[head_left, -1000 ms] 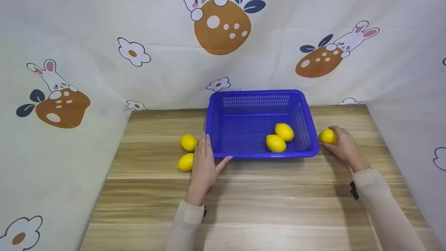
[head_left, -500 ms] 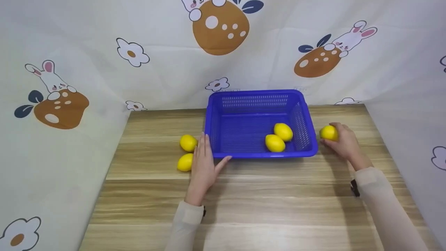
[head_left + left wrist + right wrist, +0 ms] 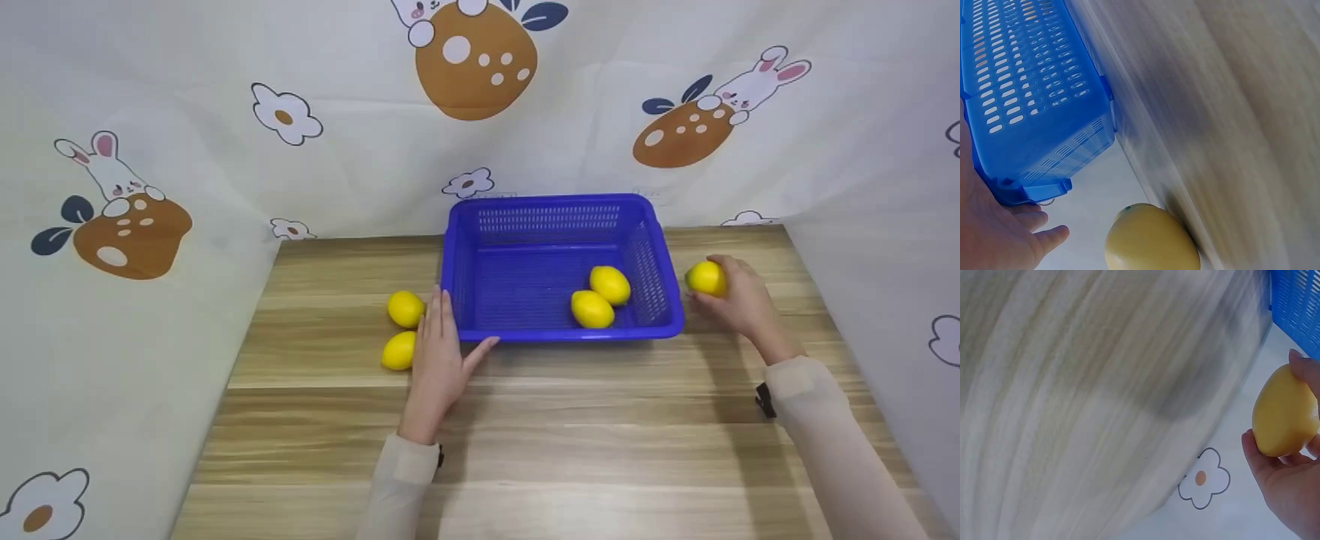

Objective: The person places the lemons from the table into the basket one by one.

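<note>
My right hand (image 3: 746,304) grips a yellow lemon (image 3: 706,279) just right of the blue basket (image 3: 562,334). In the right wrist view that lemon (image 3: 1283,413) sits between thumb and fingers, above the tabletop. With fingers straight, my left hand (image 3: 441,360) rests against the basket's left front corner. The left wrist view has the left hand (image 3: 999,236) touching the basket's rim (image 3: 1033,194). Inside the basket, two lemons lie touching at the right: a front lemon (image 3: 592,309) and a rear lemon (image 3: 610,285).
Left of my left hand, two more lemons lie on the wooden table (image 3: 600,435): a farther lemon (image 3: 406,309) and a nearer lemon (image 3: 399,351), partly hidden by the hand. A patterned cloth (image 3: 360,150) hangs behind the table and along both sides.
My right hand has raised the lemon and carried it slightly away from me, beside the basket's right wall. The left hand and the basket have stayed in place.
</note>
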### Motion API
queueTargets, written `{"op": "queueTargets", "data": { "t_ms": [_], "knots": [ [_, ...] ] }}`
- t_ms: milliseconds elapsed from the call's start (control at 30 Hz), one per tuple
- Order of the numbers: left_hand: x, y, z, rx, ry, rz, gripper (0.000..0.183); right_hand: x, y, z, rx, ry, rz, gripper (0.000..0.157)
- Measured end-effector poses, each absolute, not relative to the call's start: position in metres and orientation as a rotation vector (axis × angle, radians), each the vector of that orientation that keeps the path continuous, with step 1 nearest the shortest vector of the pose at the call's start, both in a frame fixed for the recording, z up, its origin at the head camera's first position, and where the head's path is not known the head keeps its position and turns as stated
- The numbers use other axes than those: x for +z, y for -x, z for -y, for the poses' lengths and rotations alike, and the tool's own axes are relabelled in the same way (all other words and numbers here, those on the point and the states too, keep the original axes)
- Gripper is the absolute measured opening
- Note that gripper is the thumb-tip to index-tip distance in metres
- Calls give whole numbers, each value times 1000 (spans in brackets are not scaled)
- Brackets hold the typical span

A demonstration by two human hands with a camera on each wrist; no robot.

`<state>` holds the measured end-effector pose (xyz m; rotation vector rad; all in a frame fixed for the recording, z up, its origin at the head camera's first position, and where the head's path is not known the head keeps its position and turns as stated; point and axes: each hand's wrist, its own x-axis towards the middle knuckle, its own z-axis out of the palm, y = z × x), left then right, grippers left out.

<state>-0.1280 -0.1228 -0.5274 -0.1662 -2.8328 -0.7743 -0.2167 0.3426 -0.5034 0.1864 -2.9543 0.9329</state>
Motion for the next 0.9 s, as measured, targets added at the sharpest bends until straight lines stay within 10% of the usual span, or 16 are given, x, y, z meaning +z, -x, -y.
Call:
{"op": "queueTargets", "data": {
  "t_ms": [900],
  "knots": [
    [-527,127,122,-788,160,2832,107,-465,214,-323,863,-201,2947,71]
  ]
}}
